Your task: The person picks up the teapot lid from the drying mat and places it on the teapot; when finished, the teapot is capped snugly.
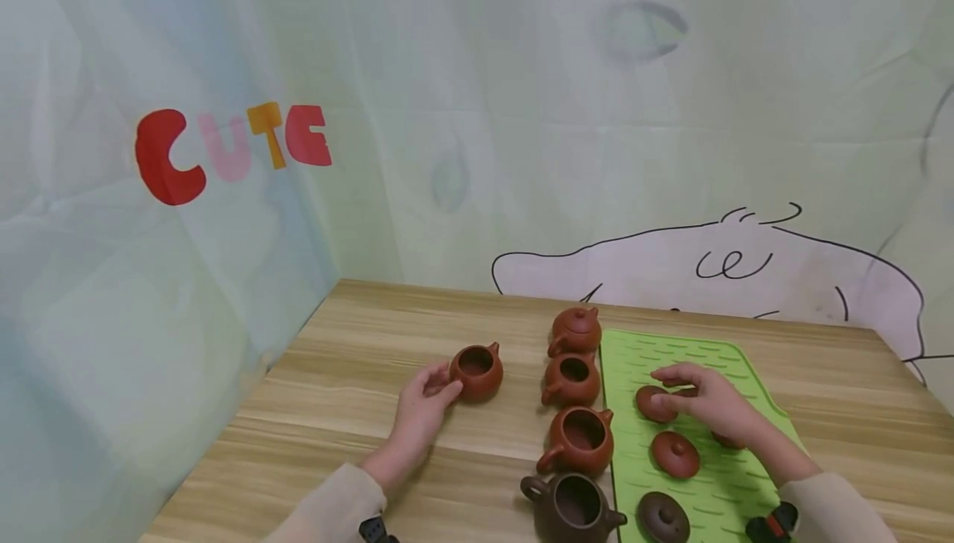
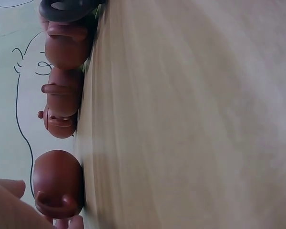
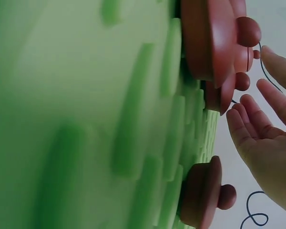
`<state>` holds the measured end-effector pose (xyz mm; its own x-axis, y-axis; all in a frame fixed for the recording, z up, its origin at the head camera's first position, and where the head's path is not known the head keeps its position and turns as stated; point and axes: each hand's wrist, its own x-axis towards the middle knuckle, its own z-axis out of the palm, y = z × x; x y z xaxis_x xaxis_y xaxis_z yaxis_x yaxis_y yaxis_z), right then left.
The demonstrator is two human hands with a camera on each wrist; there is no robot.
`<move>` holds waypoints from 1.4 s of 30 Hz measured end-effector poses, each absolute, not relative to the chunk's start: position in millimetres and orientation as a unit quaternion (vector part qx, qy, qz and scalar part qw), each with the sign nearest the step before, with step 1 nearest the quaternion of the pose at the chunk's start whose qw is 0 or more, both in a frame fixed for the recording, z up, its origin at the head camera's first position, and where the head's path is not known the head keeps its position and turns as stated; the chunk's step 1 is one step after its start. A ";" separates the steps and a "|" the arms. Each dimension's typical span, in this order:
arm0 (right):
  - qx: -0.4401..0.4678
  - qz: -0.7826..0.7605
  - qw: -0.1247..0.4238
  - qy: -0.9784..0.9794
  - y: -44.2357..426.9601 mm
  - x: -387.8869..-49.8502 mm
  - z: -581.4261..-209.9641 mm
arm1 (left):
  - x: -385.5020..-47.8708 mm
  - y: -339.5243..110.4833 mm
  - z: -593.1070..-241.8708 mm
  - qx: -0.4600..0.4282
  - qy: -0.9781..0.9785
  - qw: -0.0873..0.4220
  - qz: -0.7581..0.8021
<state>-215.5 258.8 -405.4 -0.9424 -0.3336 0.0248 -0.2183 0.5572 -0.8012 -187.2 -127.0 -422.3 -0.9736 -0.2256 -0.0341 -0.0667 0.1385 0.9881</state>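
Observation:
My left hand (image 1: 422, 419) is beside a small lidless reddish-brown teapot (image 1: 477, 373), its fingertips against the handle side. In the left wrist view, this pot's handle (image 2: 55, 207) shows uncovered, with fingertips (image 2: 69, 222) just below it. Above the green mat (image 1: 719, 485), my right hand (image 1: 708, 402) hovers around a reddish lid (image 1: 652, 404). The right wrist view shows the right hand (image 3: 269, 138) with fingers spread, apart from the lids. Another reddish lid (image 1: 676, 454) and a dark brown one (image 1: 663, 518) lie nearer; one more (image 1: 726, 441) is partly hidden under my right hand.
Left of the mat stand a lidded reddish teapot (image 1: 576, 331), two lidless reddish ones (image 1: 571, 382) (image 1: 589, 454) and a dark brown lidless pot (image 1: 574, 518), in a row. Wooden tabletop (image 1: 313, 394) surrounds them. A printed cloth (image 1: 462, 137) hangs behind.

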 end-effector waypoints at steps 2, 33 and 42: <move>-0.153 -0.445 0.067 0.880 259.4 -215.8 -407.2 | -187.0 -127.2 -424.1 0.098 -0.755 0.066 -0.645; -0.161 -0.382 0.035 0.909 260.1 -217.4 -416.6 | -185.3 -127.3 -431.2 0.122 -0.689 0.050 -0.713; -0.147 -0.388 0.040 0.909 258.0 -216.5 -414.9 | -185.1 -128.3 -433.4 0.119 -0.685 0.054 -0.716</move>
<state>-216.5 258.0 -414.9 -0.9538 -0.2976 0.0418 -0.2361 0.6563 -0.7166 -185.1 -128.3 -433.4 -0.9657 -0.2408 -0.0971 -0.0863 -0.0549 0.9948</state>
